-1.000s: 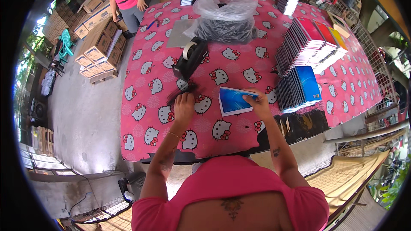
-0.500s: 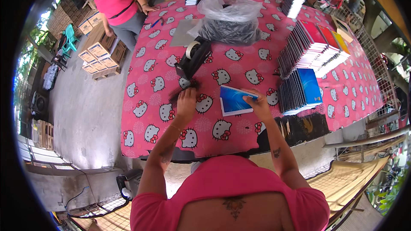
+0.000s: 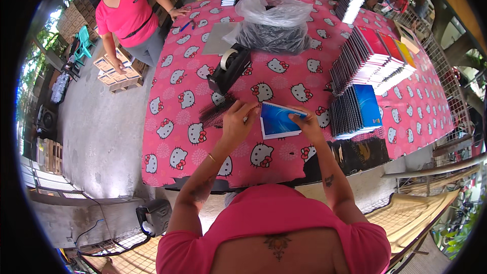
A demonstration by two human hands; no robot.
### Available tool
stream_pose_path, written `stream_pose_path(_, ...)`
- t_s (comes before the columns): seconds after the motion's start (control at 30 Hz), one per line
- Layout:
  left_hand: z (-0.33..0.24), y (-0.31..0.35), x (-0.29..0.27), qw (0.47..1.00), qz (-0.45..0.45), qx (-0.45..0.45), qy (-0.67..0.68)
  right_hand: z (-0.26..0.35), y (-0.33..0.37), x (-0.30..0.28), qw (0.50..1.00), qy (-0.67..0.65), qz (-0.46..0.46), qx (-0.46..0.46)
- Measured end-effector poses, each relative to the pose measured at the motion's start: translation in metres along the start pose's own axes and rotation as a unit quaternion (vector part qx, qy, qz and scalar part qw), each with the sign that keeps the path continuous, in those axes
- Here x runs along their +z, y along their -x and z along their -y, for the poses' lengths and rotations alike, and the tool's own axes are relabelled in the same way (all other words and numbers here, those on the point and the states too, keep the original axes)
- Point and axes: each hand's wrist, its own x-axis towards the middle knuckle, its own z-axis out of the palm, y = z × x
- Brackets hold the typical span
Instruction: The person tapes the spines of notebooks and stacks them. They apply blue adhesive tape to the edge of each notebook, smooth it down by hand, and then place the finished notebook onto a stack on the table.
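My right hand [image 3: 309, 124] grips a blue-covered notebook [image 3: 279, 120] by its right side, thumb on the cover, white pages showing along its left and lower edges. My left hand [image 3: 241, 116] is at the notebook's upper left corner with thumb and fingers pinched together. Whatever lies between those fingertips is too small to make out. Just left of that hand lies a loose pile of black spiral binding coils [image 3: 215, 111]. A stack of blue spiral notebooks [image 3: 359, 109] stands to the right of my right hand.
Beyond the coils stands a black tape dispenser [image 3: 229, 68]. A clear plastic bag [image 3: 276, 28] of dark contents sits at the back. Red and yellow notebook stacks [image 3: 378, 53] rise at the right. A person in pink [image 3: 129, 12] leans on the table's far left edge.
My left hand has moved right from the coils to the notebook's upper left corner. My right hand keeps the notebook in place. The person at the left has shifted.
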Motion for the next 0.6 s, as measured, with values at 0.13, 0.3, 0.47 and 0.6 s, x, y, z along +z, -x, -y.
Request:
stream_pose_path(0.13,-0.001,-0.005,0.000,1.000,0.026,-0.013,-0.005,-0.006,0.001,-0.002,1.000,0.000,-0.003,-0.007)
stream_pose_path(0.3,0.010,-0.009,0.004,0.991,0.083,-0.095,-0.038,0.000,0.002,0.001,1.000,0.004,-0.007,-0.015)
stream_pose_path(0.47,0.021,-0.024,0.007,0.994,0.086,-0.042,0.044,0.005,0.003,0.000,0.999,0.043,0.001,-0.032)
stream_pose_path(0.6,0.017,-0.039,-0.013,0.985,0.158,0.043,0.052,-0.001,0.001,-0.003,0.998,0.056,-0.007,-0.010)
